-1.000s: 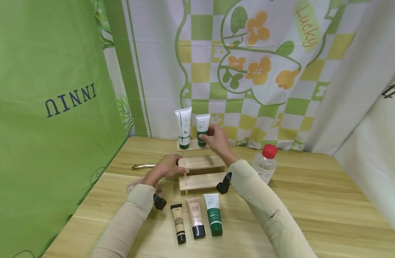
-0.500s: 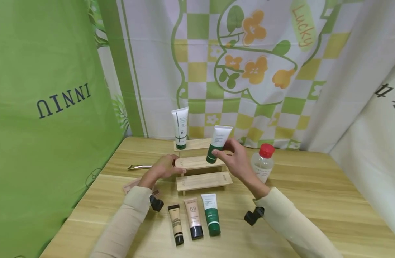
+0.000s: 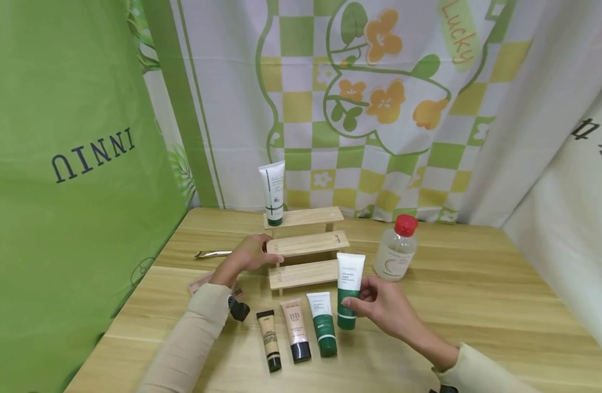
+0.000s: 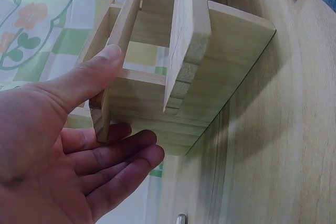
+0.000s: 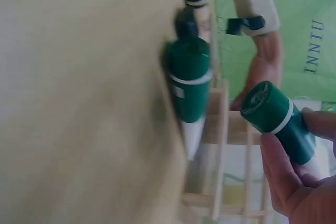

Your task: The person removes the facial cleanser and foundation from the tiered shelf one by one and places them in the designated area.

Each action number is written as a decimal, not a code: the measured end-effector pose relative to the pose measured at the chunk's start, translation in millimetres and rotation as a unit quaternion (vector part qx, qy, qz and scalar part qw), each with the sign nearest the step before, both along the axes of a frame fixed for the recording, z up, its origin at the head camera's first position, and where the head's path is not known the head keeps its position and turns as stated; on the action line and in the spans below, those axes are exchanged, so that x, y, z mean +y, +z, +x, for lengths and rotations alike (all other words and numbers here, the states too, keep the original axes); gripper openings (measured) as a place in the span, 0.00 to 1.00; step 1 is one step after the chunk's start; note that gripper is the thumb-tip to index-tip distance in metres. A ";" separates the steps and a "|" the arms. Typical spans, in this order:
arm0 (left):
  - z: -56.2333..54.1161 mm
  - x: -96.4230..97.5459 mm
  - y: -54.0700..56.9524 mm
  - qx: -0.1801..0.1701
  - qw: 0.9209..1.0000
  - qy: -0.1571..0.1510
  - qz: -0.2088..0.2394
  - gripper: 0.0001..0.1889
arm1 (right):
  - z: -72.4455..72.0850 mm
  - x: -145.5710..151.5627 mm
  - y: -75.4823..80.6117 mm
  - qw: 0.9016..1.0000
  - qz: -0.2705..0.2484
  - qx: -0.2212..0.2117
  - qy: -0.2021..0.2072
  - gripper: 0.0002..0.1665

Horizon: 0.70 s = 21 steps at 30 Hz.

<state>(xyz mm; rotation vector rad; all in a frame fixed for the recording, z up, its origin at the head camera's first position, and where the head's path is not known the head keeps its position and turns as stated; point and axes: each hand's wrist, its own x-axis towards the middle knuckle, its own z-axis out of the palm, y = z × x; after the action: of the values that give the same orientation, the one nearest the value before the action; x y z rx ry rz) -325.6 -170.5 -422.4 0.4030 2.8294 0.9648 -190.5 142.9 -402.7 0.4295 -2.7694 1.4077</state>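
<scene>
My right hand (image 3: pixel 391 305) pinches a white and green squeeze tube (image 3: pixel 349 284) by its green lower part, cap down, before the right end of the wooden tiered stand (image 3: pixel 307 244). In the right wrist view its green cap (image 5: pixel 262 103) sticks out past the fingers. My left hand (image 3: pixel 249 254) holds the left end of the stand's middle tier, with the thumb (image 4: pixel 102 69) on top and fingers below. A white tube (image 3: pixel 273 194) stands upright on the top tier's left. On the table lie a yellow-beige tube (image 3: pixel 269 339), a pink BB tube (image 3: pixel 296 330) and another white-green tube (image 3: pixel 323 323).
A clear bottle with a red cap (image 3: pixel 396 248) stands right of the stand. Left of it lie a shiny metal tool (image 3: pixel 212 254) and a pinkish flat case (image 3: pixel 200 281), partly hidden by my left arm. Curtains hang behind the wooden table (image 3: pixel 443 305).
My right hand has lifted the smaller white-green tube off the top tier and brought it forward and down, right of the lying tubes. My left hand stays on the stand.
</scene>
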 end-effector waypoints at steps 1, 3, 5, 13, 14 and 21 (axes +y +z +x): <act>0.0 -0.3 0.1 0.001 1.000 0.001 0.000 0.20 | 2.4 1.3 -3.1 1.000 -0.004 -0.016 0.003 0.18; 0.3 -0.8 0.6 0.002 1.000 0.002 -0.001 0.21 | 7.2 3.6 -9.9 0.998 -0.014 -0.053 0.008 0.19; 0.8 -0.6 1.3 0.002 1.000 0.002 -0.002 0.23 | 11.6 5.6 -16.5 0.996 -0.011 -0.084 0.013 0.20; 0.5 -4.0 0.2 0.006 1.000 0.003 -0.003 0.29 | 13.4 8.7 -38.6 0.991 0.051 -0.122 0.024 0.21; 0.6 -4.3 0.4 0.008 1.000 0.001 -0.003 0.29 | 12.3 8.1 -40.1 0.991 0.055 -0.124 0.021 0.20; 1.3 -0.5 1.5 0.004 1.000 -0.003 -0.006 0.27 | 5.8 3.8 -46.2 0.989 0.052 -0.139 -0.004 0.20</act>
<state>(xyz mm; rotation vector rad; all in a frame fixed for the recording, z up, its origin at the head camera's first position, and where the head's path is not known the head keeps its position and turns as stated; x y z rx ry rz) -324.3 -171.0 -420.9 0.4155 2.8387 0.9458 -184.7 146.7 -448.9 0.2390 -3.0703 1.4255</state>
